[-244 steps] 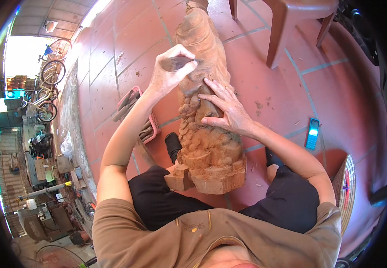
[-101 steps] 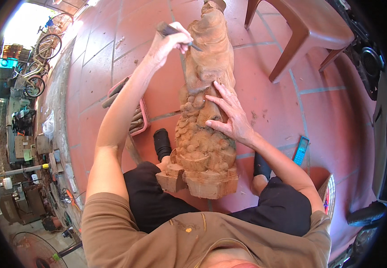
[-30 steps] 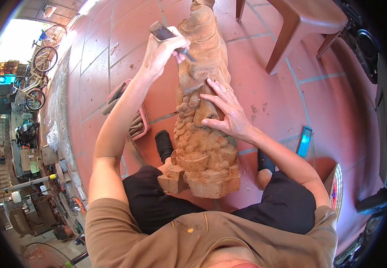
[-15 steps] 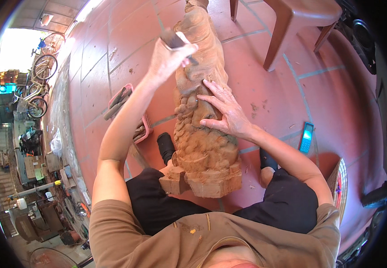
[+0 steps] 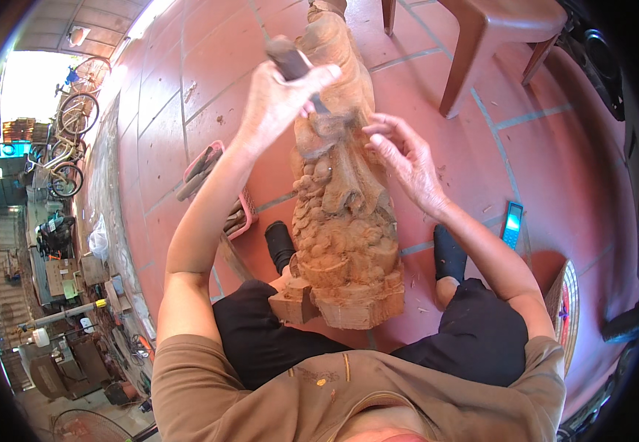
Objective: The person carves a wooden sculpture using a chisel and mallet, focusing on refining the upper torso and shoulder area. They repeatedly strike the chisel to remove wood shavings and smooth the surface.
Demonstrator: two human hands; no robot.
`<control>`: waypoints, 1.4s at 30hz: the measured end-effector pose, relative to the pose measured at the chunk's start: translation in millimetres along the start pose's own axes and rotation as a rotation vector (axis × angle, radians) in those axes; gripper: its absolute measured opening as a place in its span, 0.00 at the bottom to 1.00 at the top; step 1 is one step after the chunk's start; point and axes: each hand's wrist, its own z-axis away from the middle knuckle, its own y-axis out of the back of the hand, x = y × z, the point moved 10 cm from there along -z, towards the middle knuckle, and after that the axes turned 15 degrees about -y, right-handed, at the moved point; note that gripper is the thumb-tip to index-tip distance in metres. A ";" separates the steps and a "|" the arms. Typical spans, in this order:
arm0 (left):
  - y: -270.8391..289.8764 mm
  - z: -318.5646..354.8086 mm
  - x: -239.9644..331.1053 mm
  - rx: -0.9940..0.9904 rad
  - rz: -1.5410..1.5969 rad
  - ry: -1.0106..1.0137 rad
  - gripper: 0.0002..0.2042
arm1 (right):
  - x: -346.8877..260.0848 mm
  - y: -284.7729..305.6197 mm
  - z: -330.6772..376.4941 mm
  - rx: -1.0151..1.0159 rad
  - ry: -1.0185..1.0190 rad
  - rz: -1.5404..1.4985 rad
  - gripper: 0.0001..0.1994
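A carved wooden sculpture (image 5: 349, 258) lies lengthwise on the floor between my legs, its blocky base nearest me. My left hand (image 5: 279, 99) is closed round a flat, dark-handled tool (image 5: 288, 60) that looks like a brush. The tool's lower end is smeared by motion over the upper half of the carving, so its exact kind is unclear. Beside the carving's right edge, my right hand (image 5: 408, 162) is raised with bent fingers apart and nothing in them. Whether its fingertips touch the wood is hard to tell.
A pink basket (image 5: 249, 210) of long-handled tools stands left of the carving. A brown plastic chair (image 5: 474, 51) is at the far right. A phone (image 5: 512, 225) lies on the tiles near a woven round tray (image 5: 564, 309). Bicycles (image 5: 76, 114) and clutter line the left side.
My right hand has lifted off the carving and moved right, uncovering the carved folds. My left hand still grips the tool, now slightly to the right and lower.
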 end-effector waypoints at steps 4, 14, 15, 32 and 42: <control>-54.0 33.8 9.6 -0.321 -0.330 0.007 0.13 | -27.9 -6.9 0.1 -0.036 0.055 -0.056 0.29; -29.4 78.7 17.4 -0.342 -0.494 -0.499 0.17 | 14.7 7.7 4.8 -0.062 -0.287 -0.131 0.15; -17.5 77.8 10.7 -0.320 -0.543 -0.472 0.19 | 16.8 7.6 4.7 -0.059 -0.280 -0.147 0.15; -32.8 111.2 -83.5 -0.041 -0.427 -0.265 0.32 | 41.5 80.2 -76.8 0.241 -0.095 -0.460 0.16; -33.4 109.7 -82.2 -0.011 -0.375 -0.267 0.31 | 53.6 58.6 -112.5 0.258 -0.045 -0.483 0.12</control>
